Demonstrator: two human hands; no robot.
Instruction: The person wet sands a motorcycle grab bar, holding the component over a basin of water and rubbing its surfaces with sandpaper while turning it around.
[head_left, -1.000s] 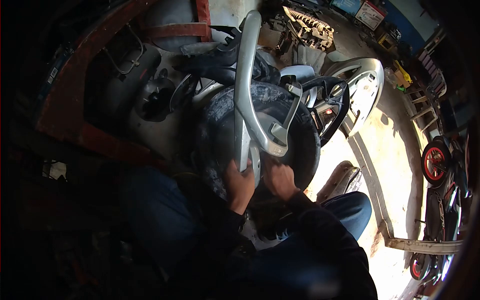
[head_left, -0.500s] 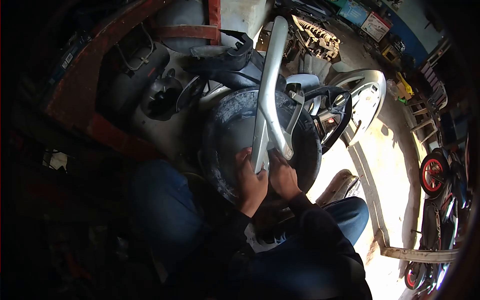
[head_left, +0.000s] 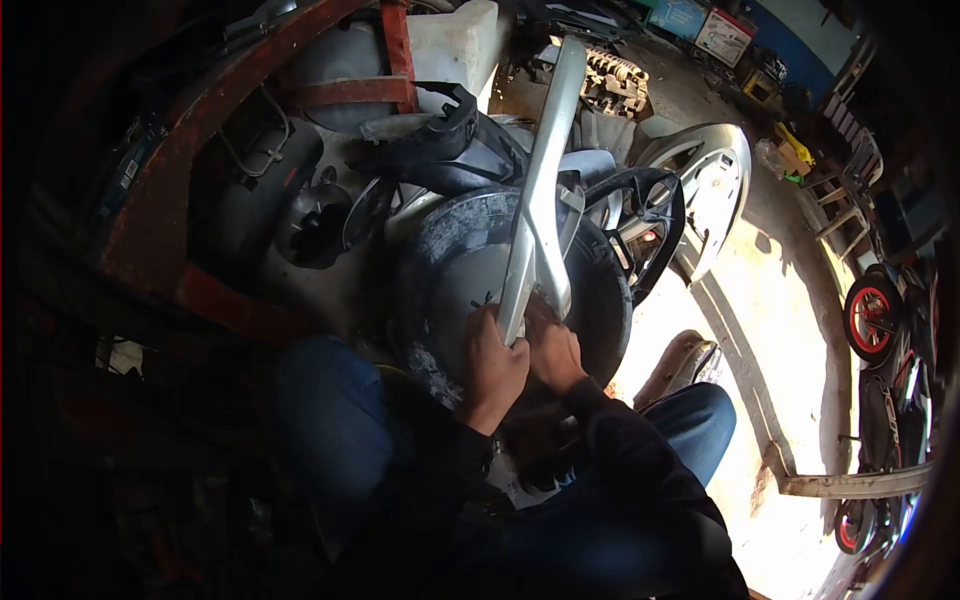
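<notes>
A long silver forked motorcycle trim panel stands tilted in front of me over a round black basin. My left hand is closed around the lower end of its longer leg. My right hand is closed at the lower part of the shorter leg, close beside the left; its fingertips are partly hidden behind the panel. Scuffs and pale marks cover the basin's rim. What lies at the bottom of the basin is too dark to make out.
Behind the basin lie a black plastic fairing piece and a silver-and-black body part. A red metal frame stands at left. On the right are a plastic chair and a motorcycle with a red-rimmed wheel.
The view has shifted slightly. The silver trim panel has turned a little between my hands, its fork now narrower to the eye. Both hands keep their hold.
</notes>
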